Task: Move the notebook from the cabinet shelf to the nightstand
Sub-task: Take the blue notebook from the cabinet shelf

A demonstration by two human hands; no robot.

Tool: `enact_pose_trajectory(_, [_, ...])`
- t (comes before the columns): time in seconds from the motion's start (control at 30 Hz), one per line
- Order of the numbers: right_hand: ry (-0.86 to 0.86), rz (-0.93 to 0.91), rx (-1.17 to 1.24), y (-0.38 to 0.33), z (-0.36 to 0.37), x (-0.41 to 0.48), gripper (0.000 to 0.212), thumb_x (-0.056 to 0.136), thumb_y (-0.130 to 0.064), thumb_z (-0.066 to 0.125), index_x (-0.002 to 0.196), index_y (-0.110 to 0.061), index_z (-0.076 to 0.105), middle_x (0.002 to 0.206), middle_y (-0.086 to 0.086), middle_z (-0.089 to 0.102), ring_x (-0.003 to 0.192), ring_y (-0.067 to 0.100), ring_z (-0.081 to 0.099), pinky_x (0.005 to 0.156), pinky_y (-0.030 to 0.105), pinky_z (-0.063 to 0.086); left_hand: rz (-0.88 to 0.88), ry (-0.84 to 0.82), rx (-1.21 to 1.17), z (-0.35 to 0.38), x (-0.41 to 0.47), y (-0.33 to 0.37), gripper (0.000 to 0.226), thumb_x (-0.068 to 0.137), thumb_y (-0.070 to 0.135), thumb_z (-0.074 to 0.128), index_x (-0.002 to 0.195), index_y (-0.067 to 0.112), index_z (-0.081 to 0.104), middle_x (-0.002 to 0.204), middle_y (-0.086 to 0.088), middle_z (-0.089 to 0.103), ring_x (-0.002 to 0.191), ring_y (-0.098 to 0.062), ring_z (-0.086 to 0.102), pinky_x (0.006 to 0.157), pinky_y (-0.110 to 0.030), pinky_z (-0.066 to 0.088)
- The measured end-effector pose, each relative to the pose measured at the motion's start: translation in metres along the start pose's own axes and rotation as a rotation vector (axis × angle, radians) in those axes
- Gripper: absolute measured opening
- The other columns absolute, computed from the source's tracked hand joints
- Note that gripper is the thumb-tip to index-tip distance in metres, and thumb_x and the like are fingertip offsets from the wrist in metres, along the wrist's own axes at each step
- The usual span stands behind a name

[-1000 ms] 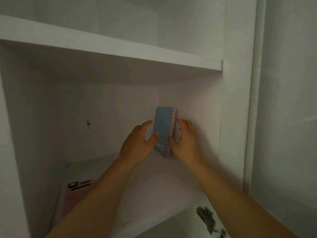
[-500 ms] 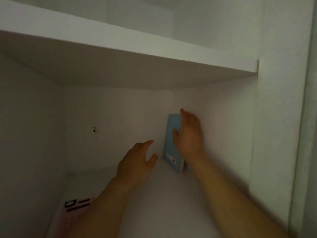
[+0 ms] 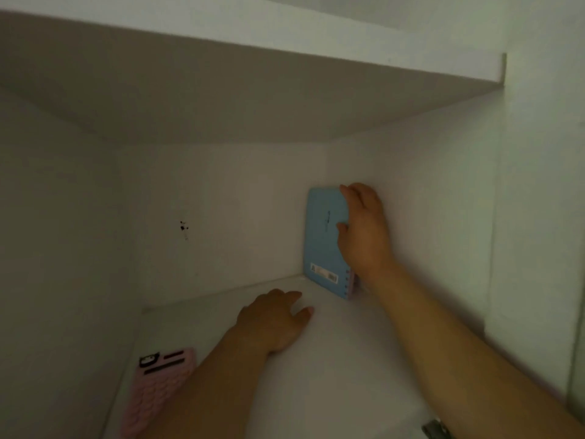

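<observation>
To the left of my left hand [image 3: 273, 321], a pink calculator-like item [image 3: 158, 394] lies flat near the front left corner of the cabinet shelf [image 3: 332, 359]; it is no part of the task. My left hand rests palm down on the shelf surface, fingers loosely spread, holding nothing, and sits apart from the notebook.

Between my two hands and toward the back, the blue notebook [image 3: 323, 242] stands upright on its lower edge in the rear right corner of the shelf, its cover facing left, its back toward the right side wall. A row of binding rings shows at its near lower corner.

My right hand [image 3: 364, 229] is laid over the near edge of the notebook, thumb on the blue cover, fingers reaching past the top corner toward the wall side. I cannot tell whether the fingers are closed behind it or only pressed against it.

Handling judgement: the notebook appears thin, light and moderately stiff, with a smooth cover that may slip under a flat palm. A thin upright book is likely to tip if released. Recommended hold: pinch across the thickness at the near edge, thumb on the cover, fingers on the back, at about mid-height. The left hand is free to support the lower edge. The nightstand is not in view.
</observation>
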State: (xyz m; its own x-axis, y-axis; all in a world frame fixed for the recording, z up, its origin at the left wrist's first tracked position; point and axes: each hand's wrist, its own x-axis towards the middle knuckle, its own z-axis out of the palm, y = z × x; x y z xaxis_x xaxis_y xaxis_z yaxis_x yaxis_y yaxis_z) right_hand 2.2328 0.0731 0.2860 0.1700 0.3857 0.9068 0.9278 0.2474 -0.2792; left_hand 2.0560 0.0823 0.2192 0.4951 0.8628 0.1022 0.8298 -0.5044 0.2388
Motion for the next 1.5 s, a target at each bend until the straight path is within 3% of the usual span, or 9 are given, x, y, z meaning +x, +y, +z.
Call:
enact_pose_trajectory(0.2, [0.014, 0.027, 0.084, -0.004, -0.011, 0.000, 0.060, 0.075, 0.013, 0.053, 0.132, -0.002, 0.043, 0.135, 0.019, 0.041, 0.124, 0.030, 0.040, 0.108, 0.036, 0.032, -0.015, -0.024, -0.039, -0.004, -0.002, -0.001, 0.061, 0.089, 0.062, 0.026, 0.142, 0.032, 0.027, 0.153, 0.000, 0.024, 0.138, -0.020, 0.025, 0.113, -0.037, 0.021])
enact_pose_trajectory(0.33, [0.023, 0.005, 0.110, -0.018, -0.025, -0.003, 0.059, 0.077, 0.013, 0.051, 0.134, -0.004, 0.042, 0.138, 0.016, 0.039, 0.125, 0.024, 0.039, 0.105, 0.018, 0.026, -0.023, 0.039, -0.081, -0.011, -0.006, -0.002, 0.059, 0.089, 0.061, 0.028, 0.141, 0.032, 0.030, 0.152, 0.001, 0.025, 0.137, -0.018, 0.026, 0.112, -0.035, 0.022])
enact_pose_trajectory(0.47, [0.011, -0.016, 0.095, -0.020, -0.028, -0.015, 0.060, 0.079, 0.012, 0.051, 0.135, -0.005, 0.040, 0.142, 0.014, 0.038, 0.130, 0.025, 0.035, 0.109, 0.022, 0.023, -0.030, 0.094, -0.072, -0.011, -0.004, -0.006, 0.058, 0.089, 0.060, 0.029, 0.140, 0.033, 0.031, 0.150, 0.001, 0.028, 0.136, -0.018, 0.027, 0.112, -0.035, 0.023])
enact_pose_trajectory(0.67, [0.019, 0.007, 0.142, -0.013, -0.030, -0.019, 0.061, 0.084, 0.006, 0.052, 0.139, -0.012, 0.034, 0.144, 0.009, 0.035, 0.130, 0.019, 0.034, 0.103, 0.007, 0.016, -0.075, -0.046, 0.085, -0.003, 0.001, -0.002, 0.059, 0.088, 0.061, 0.025, 0.140, 0.032, 0.027, 0.150, -0.002, 0.025, 0.136, -0.023, 0.025, 0.111, -0.045, 0.023])
enact_pose_trajectory(0.83, [0.015, 0.050, 0.189, -0.014, -0.032, -0.023, 0.059, 0.085, 0.003, 0.055, 0.139, -0.010, 0.033, 0.134, 0.007, 0.045, 0.112, -0.005, 0.032, 0.088, -0.010, 0.014, -0.083, -0.047, 0.089, -0.002, 0.002, -0.003, 0.060, 0.088, 0.061, 0.026, 0.141, 0.032, 0.026, 0.151, -0.003, 0.025, 0.136, -0.024, 0.026, 0.111, -0.045, 0.024])
enact_pose_trajectory(1.03, [0.062, 0.072, 0.227, -0.026, -0.044, -0.018, 0.051, 0.084, 0.003, 0.056, 0.132, -0.009, 0.044, 0.120, 0.002, 0.050, 0.102, -0.002, 0.039, 0.081, -0.010, 0.020, -0.076, -0.055, 0.066, -0.004, 0.001, -0.004, 0.060, 0.089, 0.061, 0.026, 0.142, 0.033, 0.025, 0.152, -0.002, 0.022, 0.137, -0.023, 0.024, 0.112, -0.042, 0.022])
enact_pose_trajectory(1.17, [0.078, 0.117, 0.243, -0.025, -0.049, -0.021, 0.053, 0.085, 0.000, 0.055, 0.135, -0.013, 0.040, 0.129, 0.006, 0.051, 0.107, 0.002, 0.042, 0.084, -0.008, 0.024, -0.070, -0.050, 0.058, -0.004, 0.003, -0.005, 0.062, 0.087, 0.063, 0.027, 0.141, 0.033, 0.027, 0.150, -0.002, 0.026, 0.135, -0.023, 0.028, 0.111, -0.041, 0.025])
enact_pose_trajectory(1.33, [0.040, 0.219, 0.268, -0.021, -0.050, -0.032, 0.069, 0.084, -0.004, 0.059, 0.141, -0.025, 0.027, 0.134, -0.002, 0.048, 0.118, 0.010, 0.048, 0.096, 0.022, 0.039, -0.057, -0.053, 0.054, -0.001, 0.007, -0.009, 0.062, 0.087, 0.063, 0.028, 0.141, 0.032, 0.027, 0.150, -0.001, 0.026, 0.135, -0.022, 0.028, 0.111, -0.042, 0.025])
enact_pose_trajectory(1.5, [0.069, 0.254, 0.258, -0.019, -0.056, -0.041, 0.071, 0.083, -0.004, 0.060, 0.141, -0.027, 0.026, 0.129, -0.001, 0.052, 0.114, 0.014, 0.052, 0.091, 0.024, 0.043, -0.050, -0.052, 0.055, -0.002, 0.009, -0.010, 0.061, 0.087, 0.062, 0.030, 0.139, 0.032, 0.031, 0.148, -0.002, 0.029, 0.134, -0.022, 0.031, 0.110, -0.039, 0.027])
